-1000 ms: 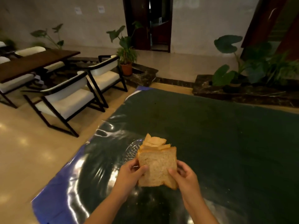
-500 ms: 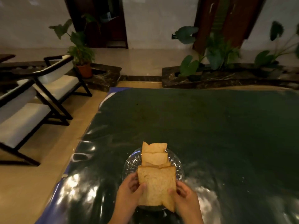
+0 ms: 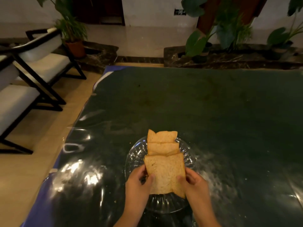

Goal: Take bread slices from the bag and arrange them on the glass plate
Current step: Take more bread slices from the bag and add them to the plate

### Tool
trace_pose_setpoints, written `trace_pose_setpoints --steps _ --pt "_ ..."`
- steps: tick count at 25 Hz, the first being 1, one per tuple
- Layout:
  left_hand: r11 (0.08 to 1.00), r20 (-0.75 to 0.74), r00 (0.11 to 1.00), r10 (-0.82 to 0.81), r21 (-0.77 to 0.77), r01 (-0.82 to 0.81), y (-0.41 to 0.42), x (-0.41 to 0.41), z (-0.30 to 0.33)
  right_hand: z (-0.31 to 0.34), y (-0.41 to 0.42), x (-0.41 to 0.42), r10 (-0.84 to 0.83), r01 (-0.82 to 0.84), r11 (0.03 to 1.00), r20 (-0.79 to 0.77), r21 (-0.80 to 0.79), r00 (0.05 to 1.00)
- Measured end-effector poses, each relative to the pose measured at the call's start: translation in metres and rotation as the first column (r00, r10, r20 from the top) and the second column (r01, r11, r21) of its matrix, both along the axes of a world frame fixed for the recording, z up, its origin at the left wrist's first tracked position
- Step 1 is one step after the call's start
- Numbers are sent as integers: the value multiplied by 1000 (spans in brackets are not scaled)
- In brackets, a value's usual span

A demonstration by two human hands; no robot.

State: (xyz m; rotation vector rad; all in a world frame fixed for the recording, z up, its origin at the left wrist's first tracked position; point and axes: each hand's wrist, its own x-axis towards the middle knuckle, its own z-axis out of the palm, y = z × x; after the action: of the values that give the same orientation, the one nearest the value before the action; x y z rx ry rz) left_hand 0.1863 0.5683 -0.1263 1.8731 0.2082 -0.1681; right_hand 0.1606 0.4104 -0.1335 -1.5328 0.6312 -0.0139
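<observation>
Lowering since a second ago, the bread slice [image 3: 165, 173] is now sitting over the near half of the glass plate [image 3: 132, 161] rather than being held up above it, and the view has swung so the plate is centred. Both hands are pinching it: the left hand [image 3: 137, 185] is clamping its left edge under the thumb, the right hand [image 3: 196, 185] is clamping the right edge, each grip closed on the slice. Holding both sides this way is probably keeping the soft bread flat and square while it is being lined up. Just beyond, two or three slices [image 3: 162, 142] are already lying on the plate, overlapping like shingles, so the held one is likely continuing that row toward the person. Whether it is touching the plate yet I cannot tell. No bag is showing. Farther off, the dark worktop [image 3: 213, 104] is stretching away bare.
</observation>
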Motion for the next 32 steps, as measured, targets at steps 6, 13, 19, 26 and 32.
trace_pose_setpoints --steps 6,13,19,26,32 --pt "991 51 997 56 115 -62 -3 -10 -11 -13 4 -8 11 -11 996 -1 -94 1000" --pt "957 157 987 21 284 -65 -4 -7 -5 -8 3 -1 87 -99 945 -52 -312 995" --pt "988 139 989 45 138 -64 -3 -12 13 6 7 -9 78 -67 934 18 -352 997" --pt "987 126 992 -20 159 -1 10 -19 20 14 4 -25 90 -86 920 -5 -383 996" --pt "980 21 997 -78 186 73 21 -24 -2 6 5 -28 103 -130 909 -90 -396 991"
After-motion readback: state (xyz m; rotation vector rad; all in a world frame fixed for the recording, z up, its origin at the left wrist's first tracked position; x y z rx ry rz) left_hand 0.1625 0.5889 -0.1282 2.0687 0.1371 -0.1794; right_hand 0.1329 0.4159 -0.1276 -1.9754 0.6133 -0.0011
